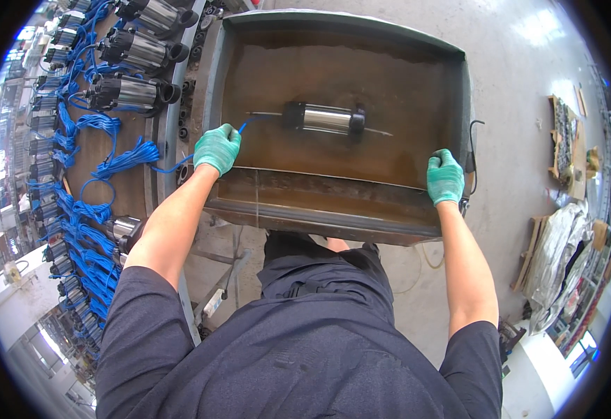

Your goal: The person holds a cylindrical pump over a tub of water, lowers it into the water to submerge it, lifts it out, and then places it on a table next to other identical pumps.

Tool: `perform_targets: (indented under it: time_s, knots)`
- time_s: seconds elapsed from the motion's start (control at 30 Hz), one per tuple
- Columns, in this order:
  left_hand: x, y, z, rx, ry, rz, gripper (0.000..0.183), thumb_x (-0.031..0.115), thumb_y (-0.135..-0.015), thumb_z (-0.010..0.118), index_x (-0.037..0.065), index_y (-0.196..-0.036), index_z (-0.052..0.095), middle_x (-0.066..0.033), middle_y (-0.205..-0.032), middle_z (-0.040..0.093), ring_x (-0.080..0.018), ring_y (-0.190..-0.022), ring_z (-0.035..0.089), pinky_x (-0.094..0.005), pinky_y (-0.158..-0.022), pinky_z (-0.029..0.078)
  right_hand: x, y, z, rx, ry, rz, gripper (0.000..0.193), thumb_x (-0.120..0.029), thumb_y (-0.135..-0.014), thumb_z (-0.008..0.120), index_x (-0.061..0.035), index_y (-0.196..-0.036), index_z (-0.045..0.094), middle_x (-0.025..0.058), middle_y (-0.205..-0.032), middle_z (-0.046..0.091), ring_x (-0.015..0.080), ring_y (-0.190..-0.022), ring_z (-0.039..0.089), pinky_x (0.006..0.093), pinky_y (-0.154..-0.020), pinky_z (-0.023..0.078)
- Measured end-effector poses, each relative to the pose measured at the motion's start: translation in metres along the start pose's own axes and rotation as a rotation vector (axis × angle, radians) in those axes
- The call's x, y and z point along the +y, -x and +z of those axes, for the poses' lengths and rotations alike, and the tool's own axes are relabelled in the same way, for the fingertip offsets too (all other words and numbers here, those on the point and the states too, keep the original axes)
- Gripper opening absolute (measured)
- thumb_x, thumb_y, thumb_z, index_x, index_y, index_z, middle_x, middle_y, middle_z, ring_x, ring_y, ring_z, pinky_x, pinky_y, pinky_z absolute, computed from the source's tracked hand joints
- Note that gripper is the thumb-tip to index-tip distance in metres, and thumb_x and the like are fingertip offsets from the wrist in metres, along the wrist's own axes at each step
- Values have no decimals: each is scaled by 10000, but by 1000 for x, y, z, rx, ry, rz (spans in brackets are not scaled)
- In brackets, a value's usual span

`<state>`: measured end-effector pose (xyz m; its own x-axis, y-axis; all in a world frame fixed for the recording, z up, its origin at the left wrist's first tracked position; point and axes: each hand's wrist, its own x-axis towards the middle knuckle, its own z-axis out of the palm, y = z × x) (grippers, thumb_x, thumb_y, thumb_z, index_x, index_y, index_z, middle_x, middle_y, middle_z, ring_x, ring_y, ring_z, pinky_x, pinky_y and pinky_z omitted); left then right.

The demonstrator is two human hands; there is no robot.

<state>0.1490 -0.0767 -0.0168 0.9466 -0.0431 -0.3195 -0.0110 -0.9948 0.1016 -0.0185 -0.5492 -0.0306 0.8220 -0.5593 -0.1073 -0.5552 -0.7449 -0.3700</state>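
A steel pump with black ends lies on its side in the brown water of a metal tank. A thin rod or rope shows at each end of it. From the pump a blue cable runs to my left hand, in a green glove, which is closed on the cable at the tank's left side. Beyond that hand the cable leads to a blue coil. My right hand, also gloved in green, is curled closed at the tank's right front corner; what its fingers hold is hidden.
Several similar pumps with bundled blue cables stand along a bench on the left. A dark hooked rod rises beside the tank's right wall. Farther right, pallets and a silvery sheet lie on the concrete floor.
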Motion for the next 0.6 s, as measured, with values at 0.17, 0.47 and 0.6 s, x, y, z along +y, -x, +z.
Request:
perform_targets:
  time_s: [0.17, 0.47, 0.6]
  knots:
    - [2, 2, -2, -19, -7, -4, 288, 367, -989, 550, 146, -1046, 727, -192, -982, 730, -434, -956, 679, -514, -837, 541, -1, 1, 0, -11, -10, 10, 162, -209, -927, 621, -108, -1012, 716, 189, -971, 735, 408, -901, 702, 476, -811, 552]
    - [2, 1, -5, -85, 0, -14, 297, 372, -1004, 535, 146, -1075, 715, -188, -989, 732, -429, -966, 679, -513, -849, 536, -1, 0, 0, -23, 15, -7, 177, -195, -934, 600, -91, -1021, 715, 202, -969, 732, 428, -899, 691, 482, -815, 546]
    - [2, 1, -6, -94, 20, -1, 323, 381, -1013, 523, 140, -1140, 696, -184, -1020, 740, -415, -989, 689, -506, -880, 537, 4, -1, 1, -30, 13, -2, 178, -186, -936, 595, -84, -1025, 711, 210, -965, 729, 434, -893, 687, 488, -813, 541]
